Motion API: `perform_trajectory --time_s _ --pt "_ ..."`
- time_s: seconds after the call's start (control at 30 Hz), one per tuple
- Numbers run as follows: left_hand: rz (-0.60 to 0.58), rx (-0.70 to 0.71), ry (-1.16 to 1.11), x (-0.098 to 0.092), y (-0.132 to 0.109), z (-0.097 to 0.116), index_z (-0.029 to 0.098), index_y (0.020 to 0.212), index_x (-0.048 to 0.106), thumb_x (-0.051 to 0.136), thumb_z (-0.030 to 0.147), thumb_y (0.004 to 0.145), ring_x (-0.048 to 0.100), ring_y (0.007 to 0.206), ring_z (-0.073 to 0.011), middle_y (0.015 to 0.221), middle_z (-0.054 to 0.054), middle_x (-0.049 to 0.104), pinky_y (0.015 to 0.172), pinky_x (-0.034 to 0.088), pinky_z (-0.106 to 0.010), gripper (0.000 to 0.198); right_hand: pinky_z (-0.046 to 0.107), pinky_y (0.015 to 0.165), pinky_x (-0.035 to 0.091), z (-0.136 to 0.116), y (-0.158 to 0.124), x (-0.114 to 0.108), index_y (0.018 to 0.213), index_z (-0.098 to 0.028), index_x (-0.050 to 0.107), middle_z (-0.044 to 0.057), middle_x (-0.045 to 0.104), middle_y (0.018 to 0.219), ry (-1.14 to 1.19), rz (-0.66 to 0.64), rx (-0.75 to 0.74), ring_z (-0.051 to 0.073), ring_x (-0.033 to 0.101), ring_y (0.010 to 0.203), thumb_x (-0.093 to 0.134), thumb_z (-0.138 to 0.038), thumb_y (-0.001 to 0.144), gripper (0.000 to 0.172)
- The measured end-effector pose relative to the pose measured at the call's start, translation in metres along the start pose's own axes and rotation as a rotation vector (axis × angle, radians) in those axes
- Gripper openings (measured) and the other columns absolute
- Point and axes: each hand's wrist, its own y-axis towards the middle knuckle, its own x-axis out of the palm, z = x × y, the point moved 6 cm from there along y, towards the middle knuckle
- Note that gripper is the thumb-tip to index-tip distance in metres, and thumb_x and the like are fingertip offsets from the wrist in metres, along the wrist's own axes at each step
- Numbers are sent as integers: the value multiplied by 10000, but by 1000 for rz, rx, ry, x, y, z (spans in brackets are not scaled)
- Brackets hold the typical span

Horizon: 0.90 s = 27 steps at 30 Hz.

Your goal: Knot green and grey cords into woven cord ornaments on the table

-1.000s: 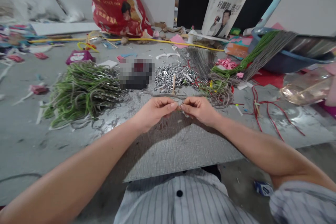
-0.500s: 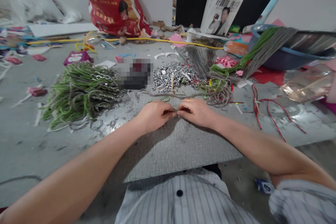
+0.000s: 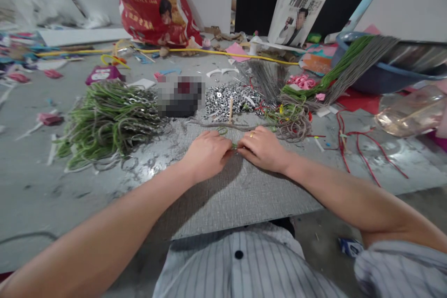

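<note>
My left hand (image 3: 208, 153) and my right hand (image 3: 262, 148) meet knuckle to knuckle over a grey textured board (image 3: 240, 191). Both are closed, pinching a thin green cord (image 3: 233, 145) between their fingertips; a small loop of it shows just above my left hand. A ring sits on a finger of my right hand. Beyond the hands lies a pile of small metal nuts (image 3: 228, 98) with a little wooden stick (image 3: 230, 110) standing in it.
A big heap of green and grey cords (image 3: 108, 121) lies at the left. A grey and green tangle (image 3: 291, 121) and red cords (image 3: 359, 149) lie at the right. A blue basin (image 3: 380, 79) holds long cord bundles. A red bag (image 3: 157, 7) and white bag (image 3: 302, 4) stand behind.
Both hands have dropped from a raised pinch down onto the board and turned palm down. A green cord with a small loop now shows between them.
</note>
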Motion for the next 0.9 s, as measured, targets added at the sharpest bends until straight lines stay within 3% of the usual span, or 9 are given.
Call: perform_trajectory --time_s 0.37,0.67,0.8,0.9 --pt "-24 73 -2 4 3 5 159 704 584 474 153 823 579 706 -214 639 -48 613 657 411 -320 162 313 661 239 -3 -1 1 766 -149 567 52 604 693 -47 13 -54 165 505 653 404 -222 885 215" --pt "-4 64 -54 4 3 2 161 660 570 480 150 818 567 688 -197 626 -41 609 671 417 -317 183 306 671 252 0 0 1 750 -155 571 39 603 689 52 -1 0 152 510 656 436 -223 875 196" --pt "55 -4 -191 -3 0 -5 167 662 583 507 228 829 555 670 -178 632 -29 621 630 417 -290 194 283 668 273 5 1 -3 737 -164 591 13 603 663 200 52 78 130 512 644 489 -267 867 195" --pt "135 -33 -300 -12 0 -12 170 735 603 507 282 828 549 664 -167 651 -21 628 628 428 -281 174 260 636 301 17 0 -9 718 -167 604 -2 593 630 370 144 237 113 490 602 516 -309 849 212"
